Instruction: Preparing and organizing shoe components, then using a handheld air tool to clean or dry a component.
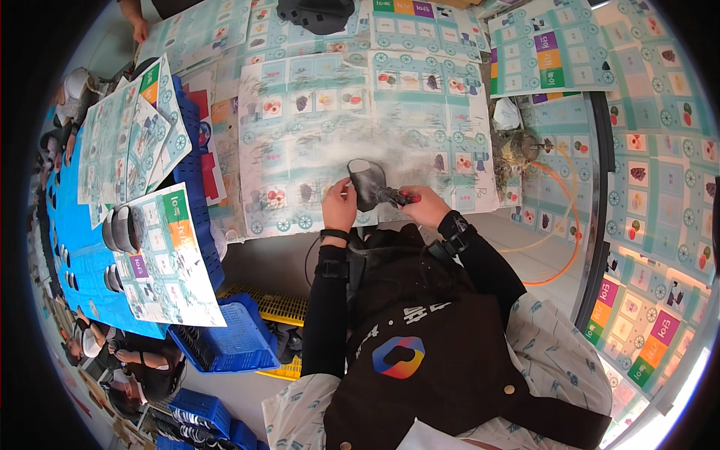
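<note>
Over the near part of the paper-covered table, my left hand [340, 203] is closed on the left edge of a black curved piece [367, 187] with a pale oval end. It resembles a shoe part, but its exact kind is unclear. My right hand [426, 207] is wrapped round a small dark hand tool [397, 196] with red parts. The tool's tip points left at the black piece, very close to it; whether they touch I cannot tell. Dark streaks and pale dusty smears mark the printed paper [300, 135] beneath.
Similar dark pieces [120, 229] stand on paper to the left, by a blue crate [225, 337]. A black cap-like item [319, 15] lies at the far edge. An orange hose [574, 225] loops on the right near a crusted object [516, 148]. Another person's hand [141, 31] shows far left.
</note>
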Motion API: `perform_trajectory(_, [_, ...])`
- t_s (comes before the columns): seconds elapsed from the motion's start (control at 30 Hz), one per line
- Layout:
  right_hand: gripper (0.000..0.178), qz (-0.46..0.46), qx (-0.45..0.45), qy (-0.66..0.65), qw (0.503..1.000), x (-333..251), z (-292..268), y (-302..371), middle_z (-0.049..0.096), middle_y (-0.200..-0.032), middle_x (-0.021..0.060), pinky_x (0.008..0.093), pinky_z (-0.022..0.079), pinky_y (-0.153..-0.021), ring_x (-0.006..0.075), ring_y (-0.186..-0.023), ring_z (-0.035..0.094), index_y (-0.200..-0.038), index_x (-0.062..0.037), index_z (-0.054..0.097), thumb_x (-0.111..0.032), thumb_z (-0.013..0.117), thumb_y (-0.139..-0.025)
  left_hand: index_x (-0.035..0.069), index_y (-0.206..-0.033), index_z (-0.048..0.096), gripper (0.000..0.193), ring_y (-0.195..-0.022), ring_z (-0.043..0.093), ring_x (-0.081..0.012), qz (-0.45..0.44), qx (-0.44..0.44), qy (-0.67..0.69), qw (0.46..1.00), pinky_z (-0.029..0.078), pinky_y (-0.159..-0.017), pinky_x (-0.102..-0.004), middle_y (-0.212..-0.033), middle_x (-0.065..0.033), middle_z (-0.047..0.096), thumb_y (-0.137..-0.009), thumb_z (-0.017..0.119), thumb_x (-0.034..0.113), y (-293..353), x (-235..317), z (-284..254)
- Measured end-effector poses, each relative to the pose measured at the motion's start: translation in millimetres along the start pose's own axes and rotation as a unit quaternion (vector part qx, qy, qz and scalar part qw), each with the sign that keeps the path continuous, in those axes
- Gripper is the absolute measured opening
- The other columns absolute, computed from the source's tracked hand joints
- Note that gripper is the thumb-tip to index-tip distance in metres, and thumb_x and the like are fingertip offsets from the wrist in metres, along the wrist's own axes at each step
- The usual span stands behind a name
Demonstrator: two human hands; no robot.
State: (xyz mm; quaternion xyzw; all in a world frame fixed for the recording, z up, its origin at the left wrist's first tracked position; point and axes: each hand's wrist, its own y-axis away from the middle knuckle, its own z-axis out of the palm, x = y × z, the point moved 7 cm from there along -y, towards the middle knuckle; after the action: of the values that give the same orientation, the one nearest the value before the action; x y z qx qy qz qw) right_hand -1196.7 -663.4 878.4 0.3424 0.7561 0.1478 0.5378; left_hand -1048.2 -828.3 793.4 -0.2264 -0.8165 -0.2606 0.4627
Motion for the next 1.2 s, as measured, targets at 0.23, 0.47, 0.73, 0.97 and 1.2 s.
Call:
perform_trajectory(0.23, [0.025, -0.048, 0.068, 0.081, 0.993, 7.6, -5.9, 2.0, 0.066, -0.078, 0.0206, 0.0422, 0.049, -0.07, 0.0421, -0.074, 0.06, -0.099, 0.0006, 0.064, -0.012, 0.067, -0.079, 0.005, -0.119, 0.07, 0.03, -0.077, 0.072, -0.0226, 0.018, 0.002, 0.001, 1.0, 0.056, -0.071, -0.0356, -0.094, -0.0123, 0.073, -0.094, 0.067, 0.022, 0.2, 14.2, 2.2])
perform_trajectory(0.47, [0.021, -0.01, 0.126, 0.098, 0.987, -9.2, -30.4, 8.1, 0.067, -0.09, 0.0237, 0.0542, 0.048, -0.076, 0.048, -0.091, 0.061, -0.098, -0.0047, 0.065, -0.015, 0.059, -0.082, 0.004, -0.114, 0.07, 0.032, -0.072, 0.07, -0.0204, 0.004, -0.004, 0.014, 1.0, 0.056, -0.067, -0.0337, -0.086, -0.0101, 0.072, -0.09, 0.074, 0.025, -0.3, 24.5, 4.2])
perform_trajectory(0.73, [0.034, 0.037, 0.032, 0.013, 0.999, 23.7, 0.7, 6.2, 0.069, -0.094, 0.026, 0.0473, 0.051, -0.079, 0.0463, -0.093, 0.064, -0.11, -0.0042, 0.069, -0.017, 0.064, -0.079, 0.003, -0.114, 0.069, 0.032, -0.072, 0.07, -0.0234, -0.004, 0.001, 0.008, 1.0, 0.055, -0.066, -0.036, -0.084, -0.0097, 0.071, -0.089, 0.075, 0.023, -1.1, 22.2, -0.2])
perform_trajectory(0.97, [0.029, -0.016, 0.06, -0.008, 0.998, -26.4, 2.5, -17.7, 0.068, -0.096, 0.0264, 0.0473, 0.05, -0.08, 0.0459, -0.096, 0.062, -0.107, -0.0022, 0.067, -0.018, 0.064, -0.082, 0.004, -0.109, 0.071, 0.024, -0.075, 0.071, -0.0276, -0.025, 0.039, -0.02, 0.999, 0.056, -0.069, -0.0385, -0.085, -0.0119, 0.074, -0.091, 0.071, 0.02, -6.7, -14.1, -12.6])
perform_trajectory(1.2, [0.029, 0.009, 0.134, 0.068, 0.989, -34.3, 3.3, -44.3, 0.069, -0.094, 0.0259, 0.053, 0.05, -0.082, 0.0482, -0.094, 0.063, -0.104, -0.0026, 0.068, -0.019, 0.062, -0.082, 0.005, -0.109, 0.071, 0.024, -0.076, 0.072, -0.0287, -0.035, 0.038, -0.033, 0.998, 0.056, -0.071, -0.0386, -0.085, -0.0127, 0.074, -0.09, 0.069, 0.02, -7.9, -19.0, -23.3])
